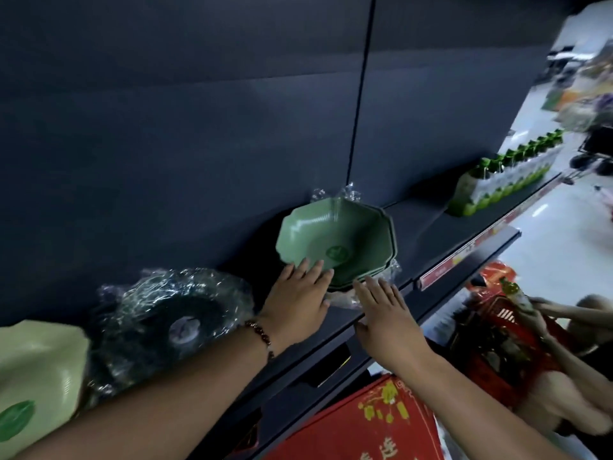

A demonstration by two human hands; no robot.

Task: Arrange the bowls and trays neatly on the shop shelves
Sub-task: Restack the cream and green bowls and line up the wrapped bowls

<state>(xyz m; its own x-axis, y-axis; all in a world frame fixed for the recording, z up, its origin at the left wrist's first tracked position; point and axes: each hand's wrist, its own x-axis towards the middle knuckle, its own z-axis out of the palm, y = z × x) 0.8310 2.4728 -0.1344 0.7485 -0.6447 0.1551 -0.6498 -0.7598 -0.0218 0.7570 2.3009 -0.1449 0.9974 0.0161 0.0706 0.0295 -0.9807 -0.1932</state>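
Head view puts the stack of green bowls [335, 244] tilted on the dark shelf [428, 234], leaning toward the back panel with clear plastic wrap around its edges. My left hand [298, 293] lies with straight fingers against the stack's near rim, grasping nothing; my right hand [388, 313] is flat and released just right of it, fingertips touching the wrapped lower edge. Left of my left wrist sits a dark wrapped stack of bowls [175, 320], and a pale green tray [36, 376] fills the corner. Farther right on the shelf stand green-capped bottles [504, 174].
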